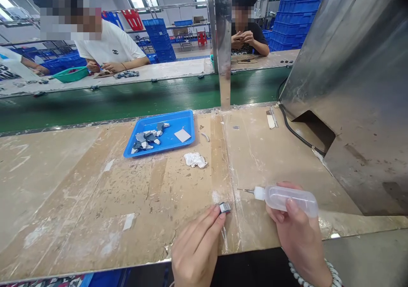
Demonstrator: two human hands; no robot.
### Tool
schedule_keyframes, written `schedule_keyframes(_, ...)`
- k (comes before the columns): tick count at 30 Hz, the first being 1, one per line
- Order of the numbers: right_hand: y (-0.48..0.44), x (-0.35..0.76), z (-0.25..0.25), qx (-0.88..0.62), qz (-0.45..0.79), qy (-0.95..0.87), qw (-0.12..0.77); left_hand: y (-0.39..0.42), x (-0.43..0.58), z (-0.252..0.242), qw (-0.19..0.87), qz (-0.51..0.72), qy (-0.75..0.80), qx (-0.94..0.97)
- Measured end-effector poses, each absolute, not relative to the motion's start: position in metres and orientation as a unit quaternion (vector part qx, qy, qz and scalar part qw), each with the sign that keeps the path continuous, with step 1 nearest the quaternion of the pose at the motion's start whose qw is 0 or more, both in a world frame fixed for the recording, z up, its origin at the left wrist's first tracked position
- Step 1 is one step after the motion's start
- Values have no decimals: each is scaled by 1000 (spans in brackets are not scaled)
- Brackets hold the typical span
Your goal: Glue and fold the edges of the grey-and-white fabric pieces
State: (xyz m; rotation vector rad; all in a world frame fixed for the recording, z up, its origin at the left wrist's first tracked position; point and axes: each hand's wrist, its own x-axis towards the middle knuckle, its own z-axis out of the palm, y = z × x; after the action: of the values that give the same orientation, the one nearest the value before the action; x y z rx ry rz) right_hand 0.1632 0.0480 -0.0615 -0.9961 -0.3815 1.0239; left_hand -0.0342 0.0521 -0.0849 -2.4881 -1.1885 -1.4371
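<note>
My left hand (199,240) rests at the table's front edge, its fingertips closed on a small dark grey and white plastic part (225,207). To the right, my right hand (296,223) is wrapped round a translucent squeeze bottle (291,199). The bottle lies nearly level in the grip, and its thin metal needle tip (245,190) points left, above and to the right of the part, apart from it. Beyond my hands, a blue tray (159,150) carries several similar grey and white parts (148,137) and a white square piece (182,135).
A crumpled white tissue (195,160) lies before the tray on the worn table (86,202). A metal post (225,45) and a green conveyor (127,98) stand beyond. At right is a large metal housing (360,108) with a black cable (298,134). Co-workers sit across the conveyor.
</note>
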Motion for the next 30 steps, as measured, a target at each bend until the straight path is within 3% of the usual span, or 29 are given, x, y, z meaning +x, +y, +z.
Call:
schedule_keyframes(17,30,177,-97,-504,447,-313,670,50,-36,-80,-5,-434,-408,-803)
schedule_keyframes(30,31,155,-66,-584,394,-332,627,52,-37,-80,-23,-443,-406,-799)
